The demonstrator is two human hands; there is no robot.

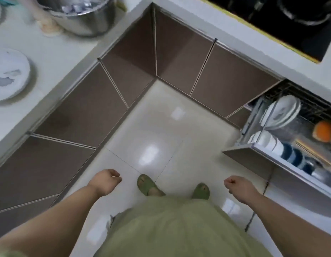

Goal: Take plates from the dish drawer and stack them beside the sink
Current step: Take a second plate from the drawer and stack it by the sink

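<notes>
between the two runs of brown cabinets, over the pale tiled floor (148, 138), both hands hang empty: the left hand (105, 181) has its grip loosely curled with nothing in it, and the right hand (239, 188) is closed into a soft fist, also holding nothing. neither touches anything.

this looks like the gap between two carries. one white plate (9, 75) lies flat on the surface (55, 52) at far left, face up, near a steel pot (83, 15); no sink shows in view, so i cannot tell how close the plate is to it. the dish drawer (283, 145) stands pulled open at the right, under the surface that carries a black hob (283, 21), well apart from the flat plate.

inside the drawer, the remaining plates (282, 113) stand on edge in a wire rack, leaning a little, their faces turned toward the floor side and their stacking axis running back into the drawer. nearer the front, white bowls (266, 141) and dark blue ones sit in a row, and something orange lies farther right.

the next move probably calls for a turn to the right and a reach with the right hand, opening the grip to pinch a plate by its upper rim and lift it straight up out of the rack slots before tipping it flat for stacking.
</notes>
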